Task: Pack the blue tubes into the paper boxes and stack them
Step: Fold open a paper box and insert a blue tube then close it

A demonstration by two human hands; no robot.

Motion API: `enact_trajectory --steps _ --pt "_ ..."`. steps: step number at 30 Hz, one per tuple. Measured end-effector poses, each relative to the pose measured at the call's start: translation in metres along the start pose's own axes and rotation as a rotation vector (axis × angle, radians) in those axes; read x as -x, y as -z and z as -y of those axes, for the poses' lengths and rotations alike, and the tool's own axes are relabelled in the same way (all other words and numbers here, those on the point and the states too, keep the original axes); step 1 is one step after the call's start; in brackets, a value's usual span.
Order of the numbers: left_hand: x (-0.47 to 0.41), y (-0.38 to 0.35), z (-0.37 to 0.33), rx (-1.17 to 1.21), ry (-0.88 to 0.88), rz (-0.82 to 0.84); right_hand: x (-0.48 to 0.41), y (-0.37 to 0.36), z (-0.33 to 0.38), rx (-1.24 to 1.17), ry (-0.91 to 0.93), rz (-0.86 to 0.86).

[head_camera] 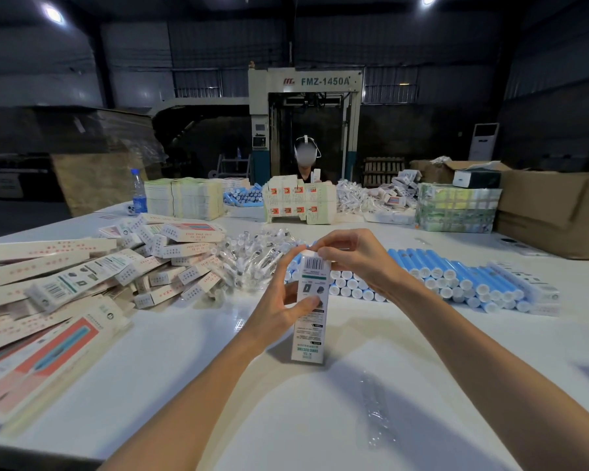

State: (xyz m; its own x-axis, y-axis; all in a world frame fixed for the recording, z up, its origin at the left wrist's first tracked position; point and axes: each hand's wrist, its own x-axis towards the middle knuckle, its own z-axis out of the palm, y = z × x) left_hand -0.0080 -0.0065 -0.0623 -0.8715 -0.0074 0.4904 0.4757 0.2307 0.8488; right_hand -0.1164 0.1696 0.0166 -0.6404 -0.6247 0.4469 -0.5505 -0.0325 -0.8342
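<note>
White table (184,351), dim warehouse hall, two ceiling lamps lit.

Left edge: a loose heap of closed paper boxes (82,273), several cut off by the frame. At the far left corner stands a water bottle (138,192), with bundled flat cartons (184,198) just beside it.

Centre: a pile of clear-wrapped small parts (252,263), contents too blurred to identify. In front of it one paper box (308,321) stands upright on the table, barcode panel facing the camera. The left hand (283,300) grips its upper half, thumb across the front. The right hand (351,256) pinches the top end with curled fingers. That end is covered, so the flap appears closed but this cannot be confirmed; the contents are not visible.

Behind, across the far edge, a person (306,164) sits before a machine (306,107) marked FMZ-1450A.

Right: blue tubes (456,277) lie in stacked rows, caps toward the camera. A brown cardboard carton (551,212) occupies the far right corner, partly cut off.
</note>
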Motion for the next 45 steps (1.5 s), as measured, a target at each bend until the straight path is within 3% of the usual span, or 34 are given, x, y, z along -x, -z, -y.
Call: enact_trajectory --steps 13,19,27,31,34,39,42,45 --pt "0.002 0.002 0.004 0.041 -0.008 -0.010 0.016 0.003 -0.009 -0.087 -0.043 0.124" --pt "-0.001 0.004 0.009 0.056 -0.033 -0.034 0.034 -0.028 -0.022 0.055 0.120 -0.117" --pt "0.001 0.003 0.007 0.066 -0.065 -0.032 0.032 -0.033 -0.018 0.019 0.133 -0.166" --pt "0.003 0.002 0.007 0.087 -0.049 -0.037 0.038 -0.039 -0.021 -0.042 0.054 -0.164" --pt "0.002 0.002 0.009 0.182 0.010 -0.069 0.049 -0.050 -0.030 -0.270 -0.120 -0.171" --pt "0.001 0.004 0.019 0.228 0.053 -0.114 0.066 -0.051 -0.046 -0.330 -0.411 0.091" --pt "0.000 0.006 0.019 0.140 0.024 -0.130 0.077 -0.044 -0.049 -0.469 -0.428 0.146" --pt "-0.001 0.001 0.020 -0.025 -0.016 -0.139 0.090 -0.032 -0.032 -0.277 -0.393 0.115"
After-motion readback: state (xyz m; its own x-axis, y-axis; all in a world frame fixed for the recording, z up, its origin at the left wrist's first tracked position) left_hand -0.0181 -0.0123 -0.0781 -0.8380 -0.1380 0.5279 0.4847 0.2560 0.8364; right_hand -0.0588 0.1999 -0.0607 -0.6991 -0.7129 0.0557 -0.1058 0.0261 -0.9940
